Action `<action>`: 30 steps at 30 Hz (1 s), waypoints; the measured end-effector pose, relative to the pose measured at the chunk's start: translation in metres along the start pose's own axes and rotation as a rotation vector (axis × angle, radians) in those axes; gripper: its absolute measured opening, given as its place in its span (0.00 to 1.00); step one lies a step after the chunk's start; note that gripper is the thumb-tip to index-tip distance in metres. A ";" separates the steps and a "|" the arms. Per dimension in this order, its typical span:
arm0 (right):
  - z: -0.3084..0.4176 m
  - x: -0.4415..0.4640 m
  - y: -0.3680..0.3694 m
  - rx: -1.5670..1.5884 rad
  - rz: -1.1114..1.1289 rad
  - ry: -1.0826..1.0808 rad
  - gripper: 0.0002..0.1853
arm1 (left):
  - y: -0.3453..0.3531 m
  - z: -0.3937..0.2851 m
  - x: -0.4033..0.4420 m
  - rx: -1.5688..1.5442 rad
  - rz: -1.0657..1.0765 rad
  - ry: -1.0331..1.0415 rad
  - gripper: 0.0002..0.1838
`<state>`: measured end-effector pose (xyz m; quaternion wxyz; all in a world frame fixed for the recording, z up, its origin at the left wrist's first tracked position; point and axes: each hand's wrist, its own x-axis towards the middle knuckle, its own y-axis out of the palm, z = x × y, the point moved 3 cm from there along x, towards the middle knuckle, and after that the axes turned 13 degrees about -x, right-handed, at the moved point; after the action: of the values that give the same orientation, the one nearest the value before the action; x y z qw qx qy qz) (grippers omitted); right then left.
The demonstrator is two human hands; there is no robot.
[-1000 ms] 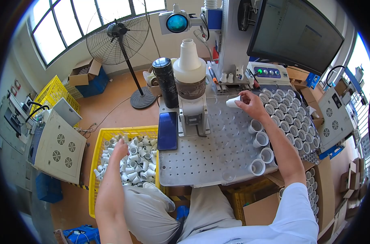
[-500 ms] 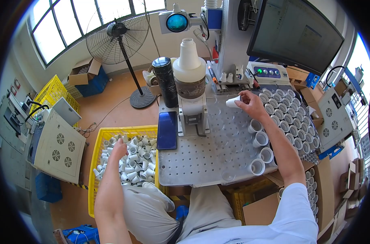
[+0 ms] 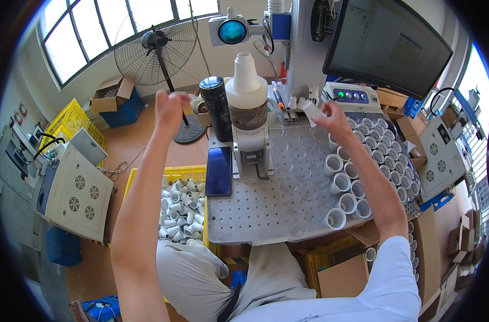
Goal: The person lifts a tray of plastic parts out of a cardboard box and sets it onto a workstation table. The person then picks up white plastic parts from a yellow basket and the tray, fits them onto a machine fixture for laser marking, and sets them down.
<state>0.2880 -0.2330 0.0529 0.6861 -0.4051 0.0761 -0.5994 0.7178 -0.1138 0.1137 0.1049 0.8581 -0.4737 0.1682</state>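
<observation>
My left hand (image 3: 171,111) is raised left of the black cylinder (image 3: 216,110), its fingers smeared by motion; whether it holds anything is unclear. My right hand (image 3: 333,119) grips a white cup (image 3: 312,110), tilted above the back of the perforated metal table (image 3: 250,214). A white cone-shaped piece (image 3: 245,75) stands upright on the round fixture (image 3: 249,115) between my hands. Rows of upright white cups (image 3: 347,203) stand beside and beyond my right forearm. Small white cups (image 3: 181,206) lie jumbled in the yellow crate (image 3: 186,173) at lower left.
A phone (image 3: 219,172) lies at the table's left edge. The lens head (image 3: 232,32) hangs above the fixture. A monitor (image 3: 389,45) and a control box (image 3: 352,96) are at the back right. A standing fan (image 3: 155,40) is at the back left; a cardboard box (image 3: 344,276) is below right.
My left hand has risen from the crate to beside the black cylinder. My right hand and its cup have shifted slightly up and tilted. More cups show in rows left of my right forearm.
</observation>
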 end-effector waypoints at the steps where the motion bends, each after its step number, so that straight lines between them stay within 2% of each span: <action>1: 0.020 0.008 -0.007 0.195 0.003 0.004 0.17 | 0.028 -0.033 0.004 0.080 -0.002 -0.011 0.08; 3: 0.064 0.029 -0.013 0.481 -0.019 -0.053 0.16 | 0.079 -0.074 0.006 -0.027 0.049 0.033 0.07; 5: 0.117 0.041 -0.014 0.631 -0.060 -0.167 0.16 | 0.122 -0.093 0.001 -0.377 0.058 -0.173 0.05; 6: 0.145 0.042 -0.012 0.692 -0.074 -0.220 0.17 | 0.130 -0.098 0.000 -0.381 0.054 -0.173 0.05; 8: 0.180 0.043 -0.002 0.614 -0.072 -0.243 0.17 | 0.140 -0.102 -0.001 -0.558 0.146 -0.251 0.09; 9: 0.190 0.042 0.004 0.541 -0.080 -0.258 0.18 | 0.131 -0.098 0.000 -0.553 0.145 -0.251 0.09; 10: 0.195 0.040 0.012 0.549 -0.085 -0.251 0.18 | 0.112 -0.096 0.005 -0.186 0.146 -0.027 0.10; 11: 0.201 0.037 0.020 0.426 -0.067 -0.306 0.18 | 0.092 -0.095 0.006 0.183 0.148 0.197 0.12; 12: 0.205 0.033 0.027 0.301 -0.045 -0.361 0.18 | 0.070 -0.094 -0.002 0.425 0.071 0.358 0.14; 13: 0.204 0.029 0.032 0.309 -0.045 -0.356 0.18 | 0.044 -0.093 -0.015 0.666 -0.012 0.520 0.16; 15: 0.202 0.024 0.041 0.254 -0.015 -0.358 0.18 | -0.012 -0.063 -0.017 0.761 0.051 0.452 0.18; 17: 0.193 0.029 0.046 0.252 -0.004 -0.383 0.18 | -0.090 0.007 -0.001 0.679 0.053 0.205 0.10; 19: 0.179 0.033 0.039 0.243 0.000 -0.397 0.18 | -0.146 0.058 -0.021 0.882 -0.147 0.272 0.10; 20: 0.169 0.034 0.029 0.302 0.019 -0.405 0.18 | -0.172 0.080 -0.031 0.578 -0.250 0.091 0.11; 21: 0.155 0.034 0.016 0.354 0.037 -0.406 0.18 | -0.213 0.120 -0.035 0.610 -0.309 0.092 0.11; 22: 0.135 0.035 0.000 0.259 0.028 -0.344 0.18 | -0.250 0.155 -0.041 0.595 -0.341 0.152 0.09; 23: 0.114 0.034 -0.016 0.234 0.023 -0.317 0.18 | -0.291 0.189 -0.042 0.580 -0.389 0.035 0.10; 24: 0.091 0.034 -0.028 -0.048 0.102 -0.247 0.18 | -0.314 0.215 -0.046 0.566 -0.439 -0.080 0.11; 25: 0.069 0.030 -0.039 -0.325 0.183 -0.176 0.18 | -0.315 0.219 -0.056 0.702 -0.407 -0.170 0.12; 26: 0.046 0.023 -0.044 -0.444 0.282 -0.164 0.20 | -0.315 0.217 -0.061 0.841 -0.378 -0.252 0.13; 27: 0.021 0.018 -0.045 -0.558 0.383 -0.154 0.23 | -0.309 0.225 -0.065 0.832 -0.367 -0.251 0.13; 30: -0.019 -0.013 -0.043 -0.629 0.443 -0.122 0.28 | -0.278 0.233 -0.075 0.846 -0.401 -0.175 0.14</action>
<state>0.2407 -0.2281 0.0636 0.6445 -0.6043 0.3006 -0.3592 0.9607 0.0122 -0.1360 -0.2636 0.9109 -0.1955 0.2500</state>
